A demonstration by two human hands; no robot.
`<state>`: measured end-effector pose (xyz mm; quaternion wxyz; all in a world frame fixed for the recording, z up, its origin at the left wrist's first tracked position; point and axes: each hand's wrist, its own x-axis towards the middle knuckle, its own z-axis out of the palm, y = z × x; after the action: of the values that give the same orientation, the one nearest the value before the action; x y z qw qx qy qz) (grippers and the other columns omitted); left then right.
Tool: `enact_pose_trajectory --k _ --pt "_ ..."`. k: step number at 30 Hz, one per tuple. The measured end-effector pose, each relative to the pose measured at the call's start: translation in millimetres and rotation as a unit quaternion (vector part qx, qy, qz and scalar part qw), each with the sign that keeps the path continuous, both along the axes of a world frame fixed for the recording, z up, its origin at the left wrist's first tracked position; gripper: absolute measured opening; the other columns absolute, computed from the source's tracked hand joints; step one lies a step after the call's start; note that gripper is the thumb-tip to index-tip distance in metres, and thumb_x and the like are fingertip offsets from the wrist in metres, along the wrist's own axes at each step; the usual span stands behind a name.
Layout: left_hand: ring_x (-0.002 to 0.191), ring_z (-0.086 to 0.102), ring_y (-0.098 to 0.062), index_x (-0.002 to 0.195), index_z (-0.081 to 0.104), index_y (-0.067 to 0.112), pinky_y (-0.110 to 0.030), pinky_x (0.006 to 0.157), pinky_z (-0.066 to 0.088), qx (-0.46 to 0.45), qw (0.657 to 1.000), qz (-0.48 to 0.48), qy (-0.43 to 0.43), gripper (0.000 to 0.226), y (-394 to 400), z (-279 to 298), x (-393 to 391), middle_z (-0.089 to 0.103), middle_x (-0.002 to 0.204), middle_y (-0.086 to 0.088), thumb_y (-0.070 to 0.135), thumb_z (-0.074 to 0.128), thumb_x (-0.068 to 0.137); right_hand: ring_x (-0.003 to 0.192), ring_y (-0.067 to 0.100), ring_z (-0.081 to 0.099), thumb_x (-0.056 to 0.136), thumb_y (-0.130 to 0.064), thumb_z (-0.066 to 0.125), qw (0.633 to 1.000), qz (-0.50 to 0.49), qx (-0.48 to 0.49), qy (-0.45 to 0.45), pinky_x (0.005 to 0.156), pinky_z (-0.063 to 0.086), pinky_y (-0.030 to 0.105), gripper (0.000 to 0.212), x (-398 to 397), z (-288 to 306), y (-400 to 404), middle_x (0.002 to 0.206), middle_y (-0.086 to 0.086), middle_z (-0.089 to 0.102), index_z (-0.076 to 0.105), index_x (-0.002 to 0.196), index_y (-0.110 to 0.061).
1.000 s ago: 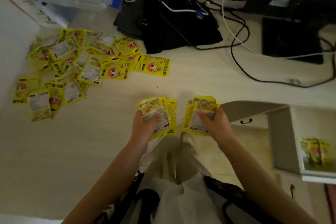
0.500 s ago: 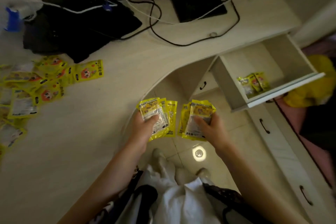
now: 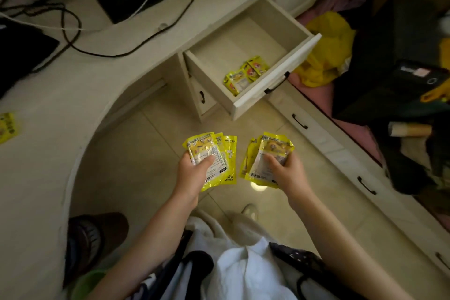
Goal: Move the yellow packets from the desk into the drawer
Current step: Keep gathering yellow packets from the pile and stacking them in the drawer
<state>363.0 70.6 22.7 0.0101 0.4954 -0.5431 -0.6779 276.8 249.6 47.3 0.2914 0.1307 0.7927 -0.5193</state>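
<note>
Above floor (image 3: 151,143), packets (image 3: 211,153) between fingers (image 3: 209,160)

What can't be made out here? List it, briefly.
- How many packets each fan holds: in the head view the left hand and right hand overlap them.
- Packets in the drawer: the drawer front hides some.
- Desk packet: cut off by the left edge.

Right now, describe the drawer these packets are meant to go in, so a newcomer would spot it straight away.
Find the pale curved desk; at its right end stands a cabinet of drawers. The open drawer is the top one, pulled out toward the room. Unlike the shut drawers below, it shows its inside, with a few yellow packets near its front.
</note>
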Motion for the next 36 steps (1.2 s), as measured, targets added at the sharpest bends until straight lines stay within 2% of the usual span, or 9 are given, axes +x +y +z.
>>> enact_pose_trajectory --k 4,8,11,19,24,27,29,33,36 --pt "0.084 0.071 -0.022 0.096 0.062 0.018 -0.04 0.076 0.058 0.012 1.0 -0.005 -0.005 0.017 55 -4 -36 0.073 0.094 -0.005 0.01 0.069 0.083 0.094 0.02 0.065 0.088 -0.023 0.063 1.0 -0.029 0.004 0.001 0.076 0.056 0.036 0.029 -26 -2 52 0.107 0.004 0.066 0.054 0.115 -0.017" --pt "0.084 0.071 -0.02 0.102 0.063 0.014 -0.036 0.072 0.058 0.021 1.0 -0.016 -0.005 0.021 91 -5 -71 0.073 0.095 -0.006 0.009 0.069 0.083 0.096 0.023 0.065 0.086 -0.024 0.064 0.999 -0.041 0.013 0.0 0.084 0.056 0.046 0.03 -57 -5 81 0.107 0.005 0.066 0.055 0.114 -0.018" --pt "0.083 0.071 -0.019 0.1 0.063 0.015 -0.031 0.067 0.055 0.02 1.0 -0.021 -0.001 0.019 101 -4 -102 0.072 0.093 -0.005 0.009 0.069 0.083 0.098 0.023 0.065 0.086 -0.026 0.064 0.999 -0.05 0.022 -0.001 0.086 0.055 0.047 0.03 -83 -8 92 0.11 0.005 0.065 0.054 0.114 -0.018" --pt "0.081 0.069 -0.016 0.094 0.061 0.019 -0.031 0.069 0.056 0.007 1.0 -0.028 0.0 0.016 86 -6 -205 0.071 0.092 -0.003 0.009 0.068 0.083 0.104 0.022 0.058 0.089 -0.023 0.062 0.999 -0.043 0.031 0.007 0.09 0.052 0.042 0.037 -179 -6 87 0.116 0.005 0.056 0.043 0.12 -0.014" --pt "0.09 0.07 -0.022 0.101 0.062 0.018 -0.045 0.084 0.056 -0.002 0.999 -0.043 -0.017 0.023 60 -8 -269 0.072 0.099 -0.004 0.016 0.071 0.08 0.106 0.021 0.057 0.089 -0.022 0.062 0.999 -0.029 0.023 0.027 0.092 0.05 0.041 0.037 -248 2 66 0.116 0.005 0.056 0.043 0.12 -0.013" --pt "0.089 0.07 -0.022 0.098 0.063 0.02 -0.047 0.085 0.056 -0.014 0.999 -0.038 -0.023 0.021 48 -10 -303 0.072 0.097 -0.003 0.017 0.072 0.079 0.102 0.019 0.057 0.09 -0.021 0.061 0.999 -0.033 -0.002 0.027 0.086 0.05 0.037 0.032 -283 6 54 0.111 0.001 0.056 0.041 0.114 -0.02" --pt "0.088 0.07 -0.023 0.1 0.063 0.018 -0.048 0.084 0.056 -0.016 0.999 -0.029 -0.026 0.023 43 -11 -323 0.072 0.098 -0.005 0.017 0.072 0.079 0.101 0.018 0.057 0.09 -0.02 0.061 0.999 -0.026 -0.01 0.028 0.082 0.049 0.033 0.035 -304 7 48 0.111 0.0 0.055 0.042 0.119 -0.019" --pt "0.088 0.071 -0.024 0.101 0.063 0.016 -0.047 0.083 0.057 -0.012 1.0 -0.003 -0.028 0.023 43 -15 -353 0.072 0.097 -0.006 0.014 0.072 0.08 0.109 0.022 0.057 0.088 -0.024 0.064 0.999 0.011 0.019 0.028 0.094 0.049 0.044 0.042 -342 1 43 0.112 0.001 0.056 0.042 0.123 -0.016" --pt "0.088 0.07 -0.025 0.097 0.063 0.017 -0.05 0.084 0.056 -0.014 0.999 0.022 -0.042 0.022 46 -21 -373 0.072 0.097 -0.007 0.016 0.073 0.078 0.111 0.024 0.057 0.086 -0.025 0.065 0.998 0.046 0.028 0.024 0.097 0.048 0.049 0.045 -373 -1 42 0.117 0.003 0.057 0.043 0.124 -0.015"
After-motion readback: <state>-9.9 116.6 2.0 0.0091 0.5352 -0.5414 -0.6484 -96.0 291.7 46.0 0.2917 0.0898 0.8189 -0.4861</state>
